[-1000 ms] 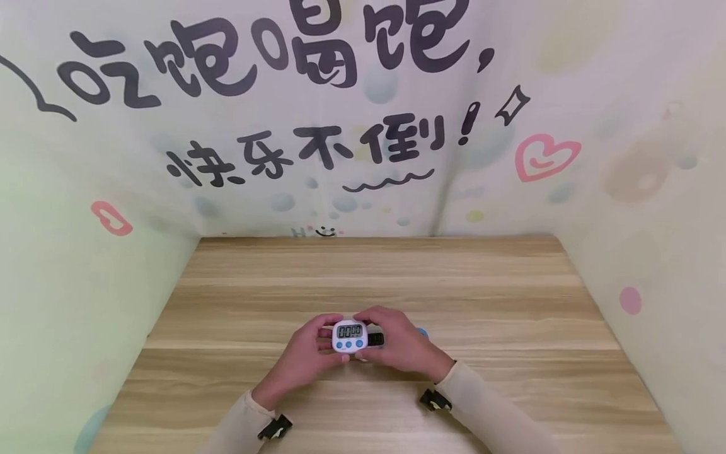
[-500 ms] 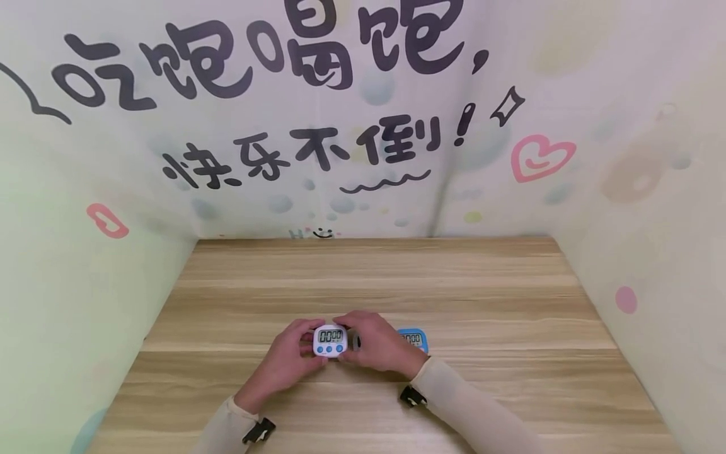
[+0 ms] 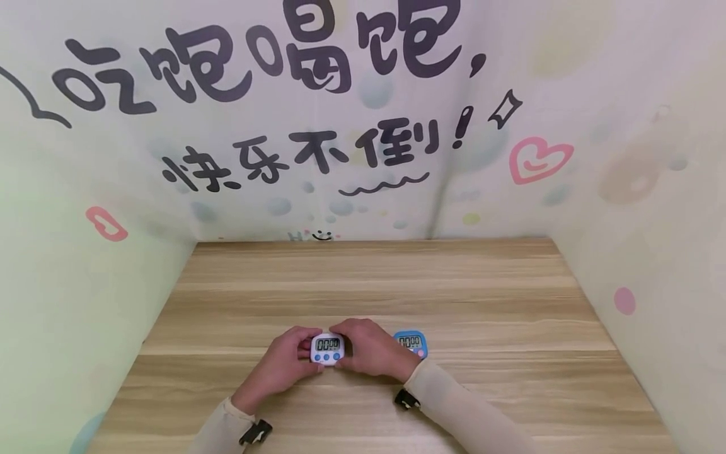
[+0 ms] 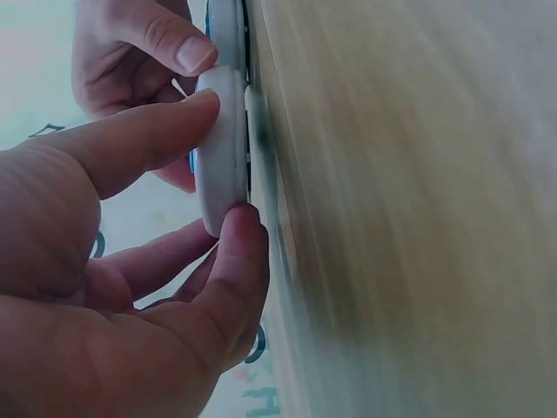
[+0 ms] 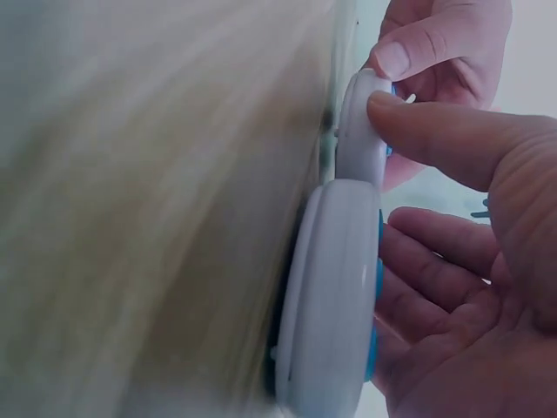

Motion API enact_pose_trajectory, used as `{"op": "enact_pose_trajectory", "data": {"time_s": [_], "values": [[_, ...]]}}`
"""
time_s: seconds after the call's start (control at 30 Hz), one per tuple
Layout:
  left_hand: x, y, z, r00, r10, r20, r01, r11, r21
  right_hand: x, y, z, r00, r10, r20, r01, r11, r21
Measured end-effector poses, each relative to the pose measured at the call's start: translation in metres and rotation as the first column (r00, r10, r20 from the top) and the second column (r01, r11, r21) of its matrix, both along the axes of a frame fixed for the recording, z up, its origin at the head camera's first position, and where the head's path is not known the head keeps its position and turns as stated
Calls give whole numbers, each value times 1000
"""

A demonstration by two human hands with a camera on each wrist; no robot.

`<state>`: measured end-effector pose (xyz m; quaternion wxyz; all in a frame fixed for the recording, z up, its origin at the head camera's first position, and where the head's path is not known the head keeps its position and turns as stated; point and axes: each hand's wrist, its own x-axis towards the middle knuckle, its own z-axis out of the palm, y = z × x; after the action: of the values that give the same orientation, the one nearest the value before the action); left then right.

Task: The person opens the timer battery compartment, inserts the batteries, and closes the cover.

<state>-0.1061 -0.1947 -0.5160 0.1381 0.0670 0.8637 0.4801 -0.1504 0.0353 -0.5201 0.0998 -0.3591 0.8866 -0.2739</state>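
Note:
A white digital timer (image 3: 327,349) with blue buttons reads 00 00 in the head view, face up at the tabletop. My left hand (image 3: 283,357) pinches its left side between thumb and fingers. On its right side my right hand (image 3: 371,347) grips with thumb and index finger, the other fingers out of sight in the head view. A second white timer (image 5: 335,296) with blue buttons lies under my right palm, right beside the first; the hand hides it from above. Past my right wrist lies a blue timer (image 3: 416,338) with a pink button, partly covered by that wrist.
The wood-grain table (image 3: 374,271) is enclosed by a printed back wall (image 3: 272,208) and pale side walls. Black clips (image 3: 256,432) sit at both sleeve cuffs.
Both hands have moved left with the white timer, then slightly toward me and down. The blue timer has come out from behind the right hand, and the second white timer has become hidden.

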Motion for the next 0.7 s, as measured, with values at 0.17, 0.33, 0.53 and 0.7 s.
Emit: {"op": "enact_pose_trajectory", "data": {"time_s": [0.17,0.33,0.53,0.7], "values": [[-3,0,-2,999,-33,-27,31,998,-57,-1,-1,-1,1000,5,-10,-4,1000,30],[-6,0,-5,998,-44,-39,41,995,-94,-3,-1,-2,1000,2,-11,-1,999,46],[-7,1,-3,997,-62,-43,56,991,-123,-5,4,2,1000,-9,5,9,1000,7],[-10,0,2,996,-71,-50,62,983,-173,-7,22,9,998,-68,8,68,996,-61]]}}
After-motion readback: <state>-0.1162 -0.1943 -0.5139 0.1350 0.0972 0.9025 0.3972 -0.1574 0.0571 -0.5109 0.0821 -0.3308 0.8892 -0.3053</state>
